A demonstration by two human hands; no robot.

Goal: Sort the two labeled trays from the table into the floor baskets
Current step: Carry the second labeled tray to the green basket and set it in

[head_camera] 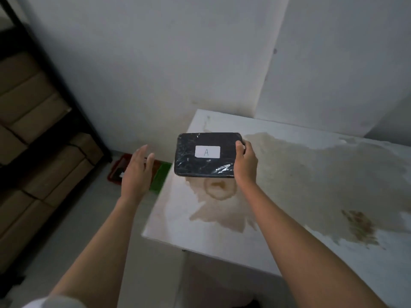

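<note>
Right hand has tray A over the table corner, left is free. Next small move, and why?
Probably carry the tray leftward off the table edge and down toward the floor baskets. The right hand grips its right end alone; the open left hand hovers above the red basket and green basket. Which basket takes A isn't visible.

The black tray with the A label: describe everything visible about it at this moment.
The black tray is a flat rectangle with rounded corners, wrapped in shiny, crinkled clear film. A white label centred on its top bears a handwritten "A". It is held roughly level, top facing the camera, over the near-left corner of the stained white table. Only the right hand touches it, gripping its right edge with the thumb on top. The open left hand is apart from it, to its left.
</note>
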